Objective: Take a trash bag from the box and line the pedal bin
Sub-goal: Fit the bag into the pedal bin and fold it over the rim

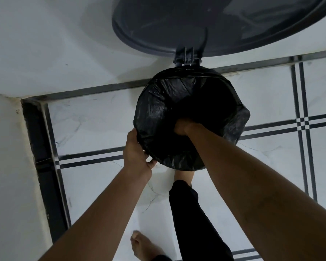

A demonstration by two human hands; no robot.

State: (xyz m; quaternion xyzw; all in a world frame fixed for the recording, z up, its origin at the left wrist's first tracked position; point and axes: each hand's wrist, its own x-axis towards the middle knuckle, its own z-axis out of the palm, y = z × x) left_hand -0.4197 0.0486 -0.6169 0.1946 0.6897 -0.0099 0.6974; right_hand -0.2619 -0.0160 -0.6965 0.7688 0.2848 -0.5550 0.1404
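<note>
Most of the lining looks done: the bag [177, 117] drapes over the bin's rim. The left hand [137, 149] pinches its edge; the right hand [183, 127], closure hidden, pushes it down inside.

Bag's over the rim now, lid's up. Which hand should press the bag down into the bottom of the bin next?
Right. The right hand is already reaching inside the black bag, so it can likely push straight down. The left hand grips the bag's edge outside the near-left rim, steadying it.
</note>
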